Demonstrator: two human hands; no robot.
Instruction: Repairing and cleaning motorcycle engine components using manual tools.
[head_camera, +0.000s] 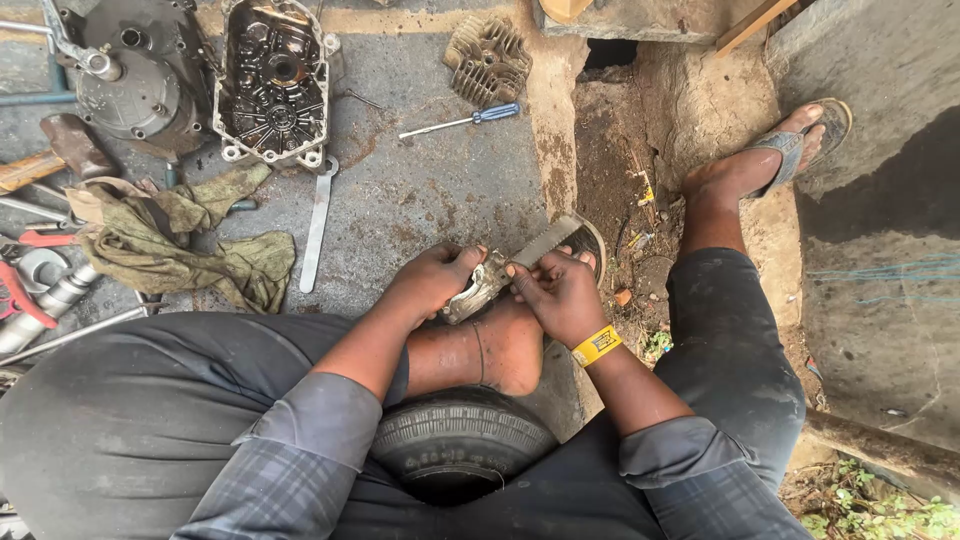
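Metal part (470, 293), prob a brake shoe, sits above my bare foot (505, 345); left hand (432, 280) closed round it, right hand (558, 292) pinching the saw blade (545, 243). Blade's long axis runs lower-left to upper-right. I risk it slipping off & nicking fingers or foot

Engine casing (275, 80) behind rag (185, 245); screwdriver (462, 121) right; wrench (318, 222) between.
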